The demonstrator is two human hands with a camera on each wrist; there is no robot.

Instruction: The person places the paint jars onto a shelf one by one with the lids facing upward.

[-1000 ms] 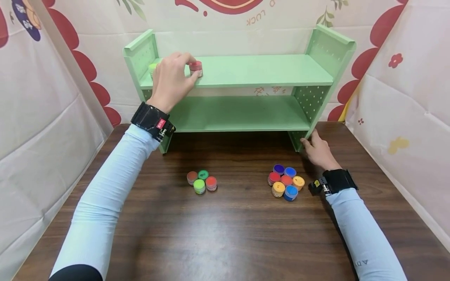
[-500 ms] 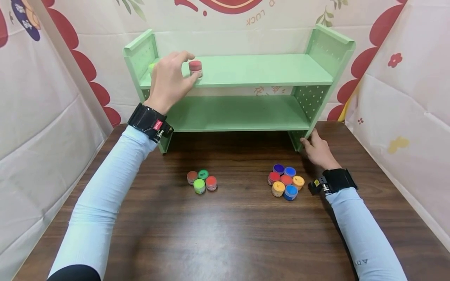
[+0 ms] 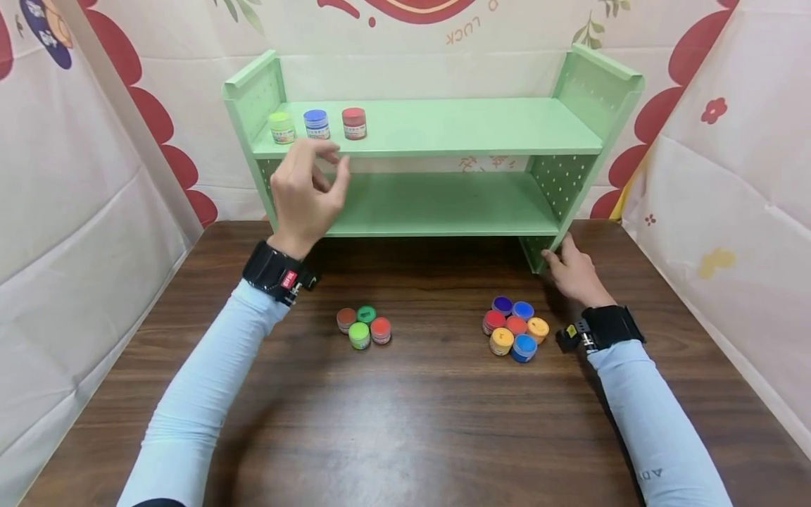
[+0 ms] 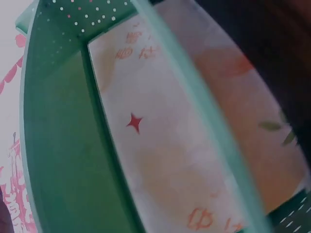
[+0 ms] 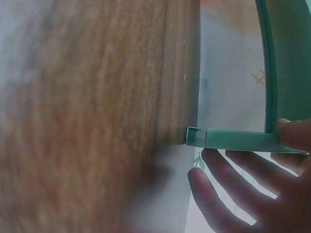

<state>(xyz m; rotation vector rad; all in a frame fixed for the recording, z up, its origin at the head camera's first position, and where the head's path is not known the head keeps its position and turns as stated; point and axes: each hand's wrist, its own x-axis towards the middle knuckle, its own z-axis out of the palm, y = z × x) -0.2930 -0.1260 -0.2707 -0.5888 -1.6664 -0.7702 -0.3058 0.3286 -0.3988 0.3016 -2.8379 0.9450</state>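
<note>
My left hand is in front of the green two-tier shelf, below the upper board's front edge, fingers loosely bent and holding nothing. Just above it, three small paint jars stand in a row on the upper board: a light green jar, a blue jar and a red jar. At the shelf's lower right side, my right hand holds the side panel. The right wrist view shows its thumb on one face of that panel and the fingers along the other.
Several jars with green, red and brownish lids cluster on the brown table at centre left. Another cluster, with blue, red and orange lids, sits near my right wrist. Printed cloth hangs behind and at both sides.
My left hand has let go of the red jar, leaving it on the upper board, and has drawn down and back. The blue jar now shows. My right hand keeps its place.
</note>
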